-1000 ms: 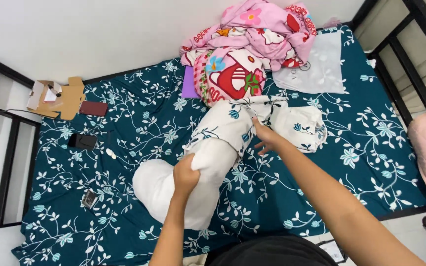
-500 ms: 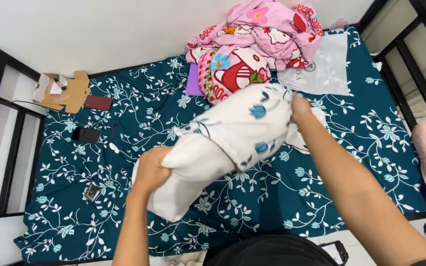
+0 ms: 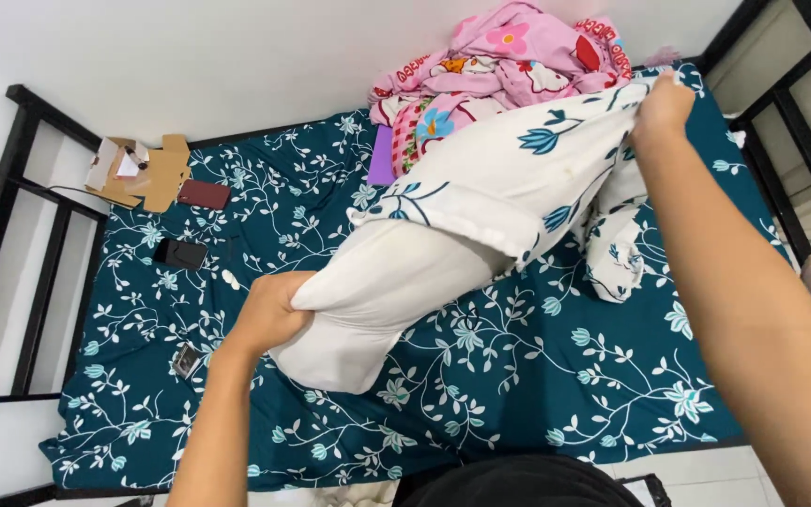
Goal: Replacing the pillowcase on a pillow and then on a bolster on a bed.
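Bed (image 3: pixel 537 376) w/ teal sheet: left hand (image 3: pixel 269 314) gripping pillow (image 3: pixel 377 300), now lifted off it; right hand (image 3: pixel 661 103) pinching cover (image 3: pixel 518 178), pulling higher toward pink blanket (image 3: pixel 509 56).

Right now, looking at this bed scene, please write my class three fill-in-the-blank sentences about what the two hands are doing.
1. The left hand grips the plain white ____.
2. The right hand pulls up the floral ____ half covering it.
3. The bed sheet is dark ____ with white flowers.

Missing words: pillow; pillowcase; teal
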